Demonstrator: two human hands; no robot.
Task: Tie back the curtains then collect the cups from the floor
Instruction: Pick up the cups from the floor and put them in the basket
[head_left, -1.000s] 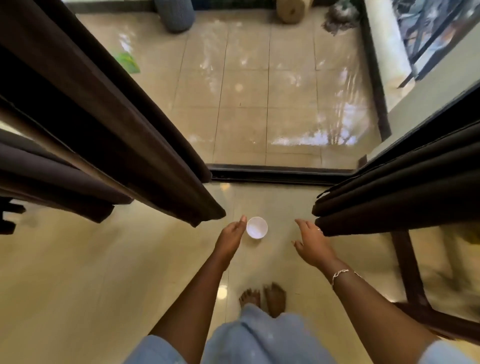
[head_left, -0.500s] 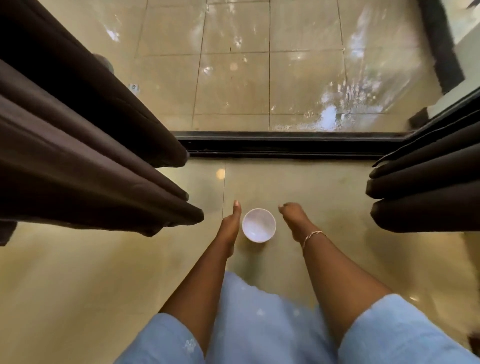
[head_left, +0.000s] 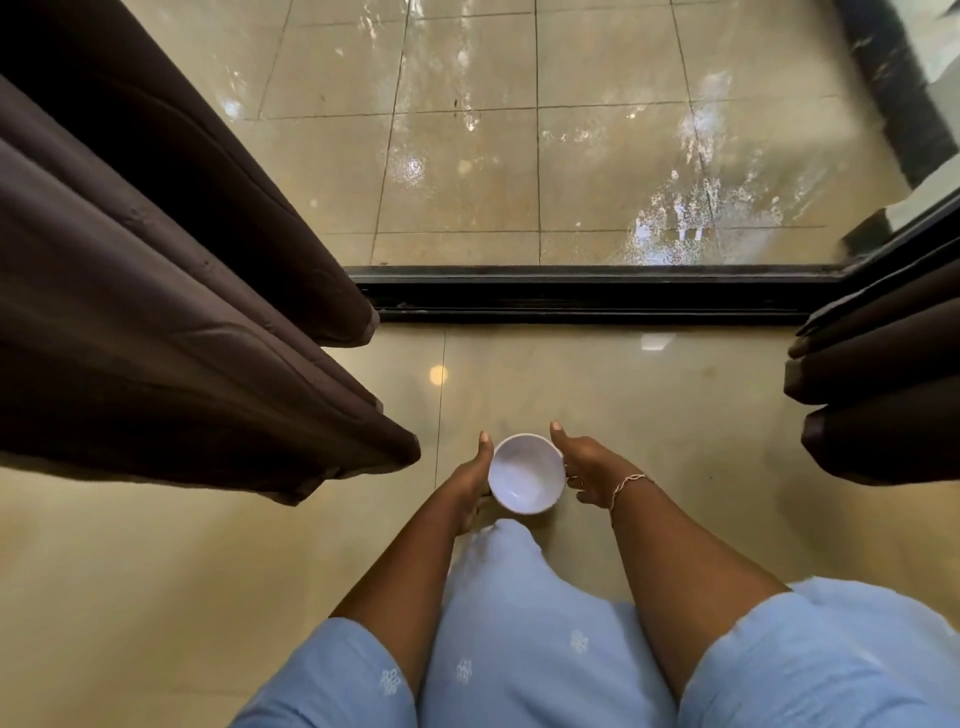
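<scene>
the white cup (head_left: 526, 473) is facing mouth up on the near side of the black door track (head_left: 597, 296), opposite its middle, with dark curtains (head_left: 182, 312) hanging at the track's two ends. the left hand (head_left: 470, 480) is pressing on the cup's left wall, thumb straight and fingers hidden, so its grip cannot be told. the right hand (head_left: 584, 467) is curling its fingers against the cup's right wall, holding it.

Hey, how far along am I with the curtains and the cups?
The left curtain and right curtain hang parted; no tie shows, so tying is unconfirmed. In hand: the left hand and right hand flank the white cup near the floor, grip unclear. Left: lifting it; no other cups are in view.
</scene>
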